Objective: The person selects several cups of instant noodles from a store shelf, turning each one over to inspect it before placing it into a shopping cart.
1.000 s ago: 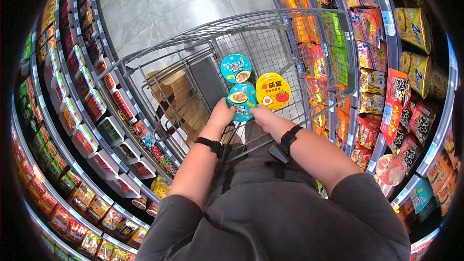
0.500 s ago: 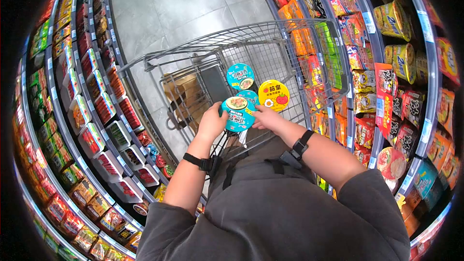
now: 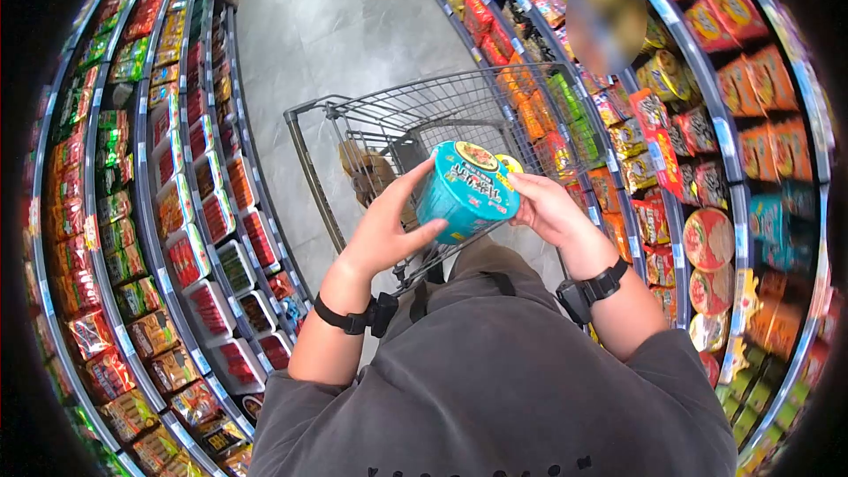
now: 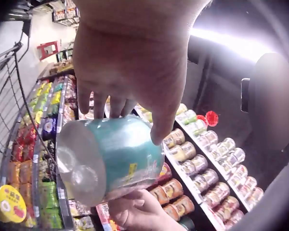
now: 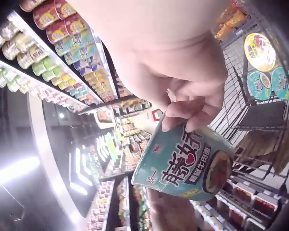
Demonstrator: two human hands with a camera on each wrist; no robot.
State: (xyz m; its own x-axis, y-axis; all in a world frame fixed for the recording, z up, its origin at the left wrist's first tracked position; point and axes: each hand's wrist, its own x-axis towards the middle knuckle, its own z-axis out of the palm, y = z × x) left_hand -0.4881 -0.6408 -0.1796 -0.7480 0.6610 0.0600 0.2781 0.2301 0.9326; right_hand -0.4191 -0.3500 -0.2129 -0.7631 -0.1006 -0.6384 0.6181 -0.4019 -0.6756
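A teal instant-noodle cup [image 3: 464, 203] is held tilted above the shopping cart, in front of the torso. My left hand [image 3: 380, 234] grips its side, thumb in front and fingers round the far side. At the lid's edge, my right hand [image 3: 556, 212] pinches the rim, its fingers curled against the printed lid [image 5: 188, 166] in the right wrist view. The left wrist view shows the cup's pale base [image 4: 84, 163]. Down in the cart lie a yellow-lidded cup [image 5: 260, 52] and two teal-lidded cups [image 5: 259, 85]; the held cup hides most of these in the head view.
The wire cart [image 3: 311, 177] stands directly ahead, with a brown paper bag [image 3: 367, 172] at its left. Shelves of bagged noodles [image 3: 530, 115] run along the right. On the left are shelves with packets and white trays [image 3: 185, 252]. Grey floor [image 3: 309, 35] lies between.
Both hands have lifted the teal cup up out of the cart toward the body, and it has turned so its side shows. The view has swung slightly right.
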